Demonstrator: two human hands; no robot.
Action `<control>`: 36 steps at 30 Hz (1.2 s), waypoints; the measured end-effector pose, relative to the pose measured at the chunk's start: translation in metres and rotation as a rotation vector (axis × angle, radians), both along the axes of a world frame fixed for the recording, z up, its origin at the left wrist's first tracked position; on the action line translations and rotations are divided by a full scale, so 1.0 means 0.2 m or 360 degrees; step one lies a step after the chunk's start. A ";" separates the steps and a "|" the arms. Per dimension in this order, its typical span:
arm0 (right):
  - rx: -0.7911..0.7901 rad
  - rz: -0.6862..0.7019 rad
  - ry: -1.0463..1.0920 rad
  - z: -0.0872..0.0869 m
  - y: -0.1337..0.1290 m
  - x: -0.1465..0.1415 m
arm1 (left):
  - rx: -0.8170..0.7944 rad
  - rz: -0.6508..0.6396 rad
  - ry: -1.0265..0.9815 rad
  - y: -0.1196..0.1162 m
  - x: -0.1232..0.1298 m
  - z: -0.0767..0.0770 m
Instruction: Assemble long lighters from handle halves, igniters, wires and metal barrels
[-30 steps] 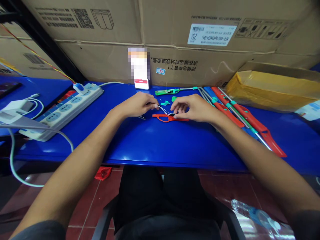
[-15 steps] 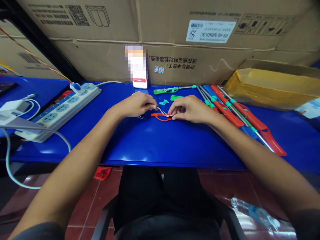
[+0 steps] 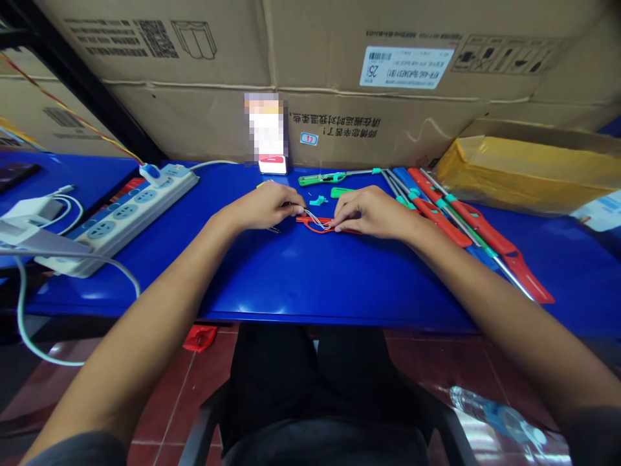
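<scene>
My left hand [image 3: 277, 206] pinches one end of some thin white wires [image 3: 315, 218] between thumb and fingertips. The wires bow across to my right hand [image 3: 369, 212], whose fingers are closed on their other end. Just below them on the blue table lies a red lighter casing [image 3: 304, 219] with a looped trigger guard; my right hand covers much of it. A dark, thin tip pokes out under my left hand. Behind the hands are a small teal plastic piece [image 3: 318, 200], a green casing part [image 3: 341, 192] and an opened green long-neck lighter [image 3: 322, 178].
Several red, blue and green long-neck lighters [image 3: 466, 220] are heaped at the right. Beyond them sits a yellow-taped carton [image 3: 528, 169]. A lit phone [image 3: 272, 165] leans on the large cardboard box [image 3: 204, 123]. A white power strip [image 3: 121, 217] with cables occupies the left.
The view has shifted slightly. The wires now bow a little differently between my hands, and the red casing shows a little further right. Both hands keep their grip.
</scene>
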State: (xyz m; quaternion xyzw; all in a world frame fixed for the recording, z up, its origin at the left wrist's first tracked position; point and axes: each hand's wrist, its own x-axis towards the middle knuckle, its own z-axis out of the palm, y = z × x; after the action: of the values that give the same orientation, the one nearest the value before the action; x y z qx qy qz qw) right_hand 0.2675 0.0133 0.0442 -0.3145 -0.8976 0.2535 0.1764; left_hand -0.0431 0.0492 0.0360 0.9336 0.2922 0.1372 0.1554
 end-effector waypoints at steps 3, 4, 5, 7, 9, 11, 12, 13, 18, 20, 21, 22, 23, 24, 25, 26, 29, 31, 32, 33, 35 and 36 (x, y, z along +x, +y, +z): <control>-0.0042 0.0048 -0.0012 0.02 0.01 0.02 | -0.0005 0.0000 -0.0007 0.00 0.00 0.00; -0.0041 0.0054 -0.0014 0.02 0.01 0.02 | -0.0013 0.0006 -0.0007 0.00 0.00 0.00; -0.0031 0.0053 -0.0018 0.03 0.01 0.02 | -0.0021 0.0012 -0.0007 0.00 0.00 0.00; -0.0008 0.0028 -0.0024 0.03 0.01 0.02 | -0.0033 0.0023 -0.0004 0.00 0.00 -0.01; -0.0028 -0.0005 -0.0024 0.03 0.01 0.01 | -0.0031 0.0032 0.0006 0.00 0.00 0.00; -0.0087 -0.0026 -0.0009 0.03 0.01 0.01 | -0.0032 0.0039 0.0016 0.00 0.00 0.00; -0.0113 -0.0026 0.0006 0.02 0.01 0.02 | -0.0037 0.0042 0.0018 0.00 0.01 0.00; -0.0127 -0.0019 0.0026 0.02 0.02 0.02 | -0.0042 0.0046 0.0015 0.00 0.01 0.00; -0.0117 0.0068 0.0130 -0.01 0.04 0.04 | -0.0047 0.0057 0.0023 0.00 0.01 0.00; -0.0106 0.0081 0.0119 -0.02 0.05 0.04 | -0.0040 0.0054 0.0024 0.00 0.01 0.00; -0.0089 0.0072 0.0106 -0.02 0.05 0.04 | -0.0037 0.0052 0.0021 0.00 0.01 0.00; -0.0062 0.0058 0.0093 -0.02 0.05 0.04 | -0.0037 0.0051 0.0018 0.00 0.01 0.00; -0.0030 0.0044 0.0081 -0.03 0.05 0.04 | -0.0037 0.0050 0.0018 0.00 0.01 0.00; 0.0001 0.0035 0.0069 -0.03 0.06 0.04 | -0.0038 0.0051 0.0020 0.00 0.00 0.00; 0.0024 0.0037 0.0056 -0.02 0.06 0.04 | -0.0040 0.0053 0.0023 0.00 0.00 0.00; 0.0038 0.0051 0.0043 -0.02 0.06 0.04 | -0.0041 0.0057 0.0026 0.00 0.00 -0.01; 0.0051 0.0116 0.0005 -0.01 0.06 0.04 | -0.0047 0.0075 0.0037 0.00 0.00 -0.01; 0.0059 0.0150 -0.0027 0.00 0.06 0.05 | -0.0046 0.0082 0.0044 0.00 0.00 -0.01; 0.0067 0.0158 -0.0045 0.00 0.06 0.05 | -0.0043 0.0084 0.0045 0.00 0.01 -0.01; 0.0076 0.0160 -0.0062 0.00 0.06 0.06 | -0.0039 0.0084 0.0046 0.00 0.01 0.00; 0.0088 0.0146 -0.0081 0.00 0.06 0.07 | -0.0026 0.0087 0.0041 0.00 0.01 0.00; 0.0082 0.0137 -0.0080 0.00 0.07 0.07 | -0.0020 0.0088 0.0038 -0.01 0.01 0.00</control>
State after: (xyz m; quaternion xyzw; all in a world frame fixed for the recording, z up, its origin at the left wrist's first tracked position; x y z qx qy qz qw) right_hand 0.2817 0.0263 0.0444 -0.2773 -0.9206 0.2299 0.1509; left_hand -0.0404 0.0478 0.0365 0.9257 0.3207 0.1283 0.1539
